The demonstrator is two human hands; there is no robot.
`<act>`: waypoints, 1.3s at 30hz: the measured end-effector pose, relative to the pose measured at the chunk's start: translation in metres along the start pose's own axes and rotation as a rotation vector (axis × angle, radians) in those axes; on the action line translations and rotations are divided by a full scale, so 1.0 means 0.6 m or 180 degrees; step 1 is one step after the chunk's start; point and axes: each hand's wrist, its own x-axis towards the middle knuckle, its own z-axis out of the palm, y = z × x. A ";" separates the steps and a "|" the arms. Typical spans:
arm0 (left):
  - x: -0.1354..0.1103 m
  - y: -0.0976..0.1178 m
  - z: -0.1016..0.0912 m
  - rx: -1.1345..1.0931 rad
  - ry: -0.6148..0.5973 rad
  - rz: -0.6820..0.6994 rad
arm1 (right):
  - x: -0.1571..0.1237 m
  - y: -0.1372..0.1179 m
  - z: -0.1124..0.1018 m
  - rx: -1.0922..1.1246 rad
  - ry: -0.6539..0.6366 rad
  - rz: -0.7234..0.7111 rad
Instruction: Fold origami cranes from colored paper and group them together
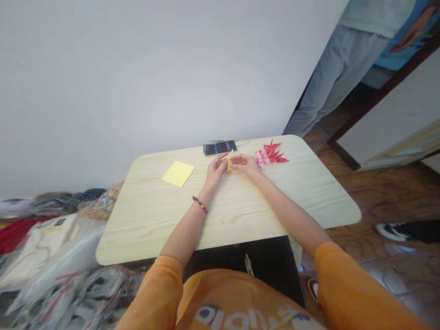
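Between my two hands, over the back middle of the table, is a small piece of folded yellow paper [230, 158]. My left hand [216, 168] pinches it from the left, and a beaded bracelet [200, 205] circles that wrist. On the other side, the fingers of my right hand [244, 162] close on the paper's right edge. Fingers cover part of the folds. A flat square of yellow paper [178, 173] lies to the left. Right of my hands sit a pink folded paper piece [263, 158] and several red folded paper pieces [275, 153].
A phone [220, 147] with a cable lies at the back edge of the wood-grain table [240, 215], against the white wall. Plastic-wrapped clothing [68, 256] is piled on the left. A person in grey trousers [330, 78] stands by the doorway; a shoe [392, 231] shows at right.
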 end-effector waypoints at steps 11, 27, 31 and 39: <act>0.000 -0.001 0.002 0.0288 -0.0150 0.0106 | -0.004 0.001 0.008 0.0158 0.0187 0.0003; -0.019 0.011 0.008 0.2359 0.0663 0.0984 | -0.019 -0.009 0.033 -0.0466 0.0371 -0.0529; -0.018 0.010 0.010 0.2326 0.0386 0.1293 | -0.012 -0.003 0.034 -0.0310 0.0573 -0.0561; -0.013 0.007 0.010 0.2446 -0.0061 0.1601 | -0.001 0.004 0.021 0.0298 0.0734 0.0026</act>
